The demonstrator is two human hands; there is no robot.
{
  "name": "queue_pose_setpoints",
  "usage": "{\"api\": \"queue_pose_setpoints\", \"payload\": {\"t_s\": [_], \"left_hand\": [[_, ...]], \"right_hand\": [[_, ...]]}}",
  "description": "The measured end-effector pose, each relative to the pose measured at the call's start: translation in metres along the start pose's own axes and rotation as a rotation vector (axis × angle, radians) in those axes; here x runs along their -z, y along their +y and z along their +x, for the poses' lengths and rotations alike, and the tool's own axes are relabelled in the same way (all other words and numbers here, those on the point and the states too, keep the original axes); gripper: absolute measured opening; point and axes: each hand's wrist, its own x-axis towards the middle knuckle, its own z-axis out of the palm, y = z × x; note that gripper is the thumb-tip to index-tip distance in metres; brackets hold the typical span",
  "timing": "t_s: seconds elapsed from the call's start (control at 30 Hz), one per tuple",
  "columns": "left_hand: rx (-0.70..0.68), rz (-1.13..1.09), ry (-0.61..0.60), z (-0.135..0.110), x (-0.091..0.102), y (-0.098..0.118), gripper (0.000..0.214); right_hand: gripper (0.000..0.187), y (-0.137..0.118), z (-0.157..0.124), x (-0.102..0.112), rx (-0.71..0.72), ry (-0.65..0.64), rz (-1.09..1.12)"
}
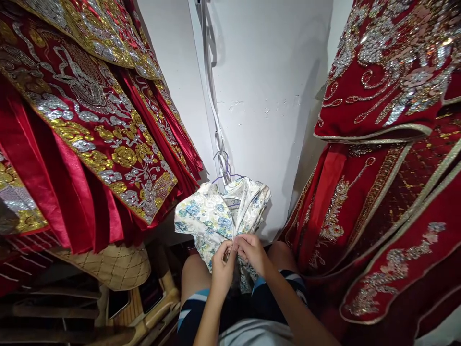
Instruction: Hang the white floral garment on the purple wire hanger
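A short-sleeved white dress (209, 216) with blue and green flowers hangs in front of me on a purple hanger (227, 174). Its front lies open at the neck. Both hands meet at the front edge of the dress, below the neck opening. My left hand (224, 262) pinches the cloth with thumb and fingers from the left. My right hand (250, 250) pinches the same edge from the right, its fingertips touching the left ones. What lies between the fingertips is too small to make out beyond the cloth. The lower dress falls between my knees.
Red robes with gold and silver embroidery (118, 144) hang at the left. More beaded red garments (389, 192) hang at the right. A white wall (266, 96) with a pale strap (211, 96) stands behind. A wooden chair (158, 307) with phone-like dark objects is at lower left.
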Motion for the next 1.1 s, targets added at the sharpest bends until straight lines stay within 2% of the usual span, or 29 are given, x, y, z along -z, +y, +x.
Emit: {"api": "queue_pose_setpoints", "payload": {"t_s": [0.17,0.27,0.43,0.53,0.63,0.73,0.87,0.9,1.0,1.1], "left_hand": [[-0.069,0.335,0.007,0.001,0.006,-0.013,0.026],[-0.105,0.487,-0.013,0.004,0.008,-0.022,0.027],[-0.125,0.643,-0.104,0.009,0.013,-0.032,0.023],[-0.116,0.736,-0.178,0.014,0.019,-0.039,0.021],[-0.111,0.76,-0.225,0.022,0.025,-0.039,0.02],[-0.184,0.643,-0.191,0.038,0.031,-0.018,0.015],[-0.381,0.454,0.096,0.075,0.037,0.042,0.033],[-0.421,0.452,0.129,0.085,0.037,0.056,0.038],[-0.517,0.505,0.067,0.112,0.035,0.084,0.033],[-0.586,0.576,0.016,0.123,0.028,0.091,0.021]], "right_hand": [[0.028,-0.023,0.02,0.005,0.059,0.079,0.029],[0.029,-0.052,0.044,0.007,0.123,0.12,0.057],[0.027,-0.1,0.073,0.002,0.233,0.102,0.129],[0.025,-0.11,0.076,-0.003,0.256,0.113,0.158],[0.026,-0.105,0.072,-0.004,0.255,0.075,0.138],[0.027,-0.095,0.068,-0.001,0.259,0.064,0.109],[0.025,-0.091,0.064,0.002,0.276,0.067,0.054],[0.024,-0.092,0.064,0.001,0.282,0.062,0.034],[0.026,-0.101,0.063,-0.001,0.307,0.043,-0.028],[0.027,-0.109,0.063,-0.001,0.354,0.062,-0.065]]}}
